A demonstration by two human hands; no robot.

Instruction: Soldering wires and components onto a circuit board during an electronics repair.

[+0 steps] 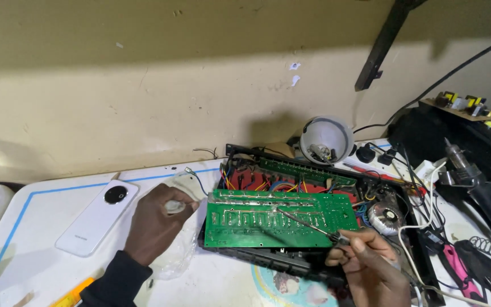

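A green circuit board (pixel 279 219) lies solder-side up across an open black electronics chassis (pixel 336 187) at the middle of the table. My right hand (pixel 367 264), at the lower right, grips a thin metal probe (pixel 305 223) whose tip rests on the board's middle. My left hand (pixel 157 222) sits just left of the board, fingers closed on a small clear plastic piece (pixel 173 207) over a crumpled clear bag (pixel 180 250). Inside the chassis are a second green board (pixel 305 170), coloured wires and a round transformer (pixel 386 216).
A white phone (pixel 98 217) lies face down at the left. A white cup of small parts (pixel 326 139) stands behind the chassis. Cables, a white cord, a hot-air tool (pixel 470 176) and pink-handled pliers (pixel 461 276) crowd the right side. A wall runs behind the table.
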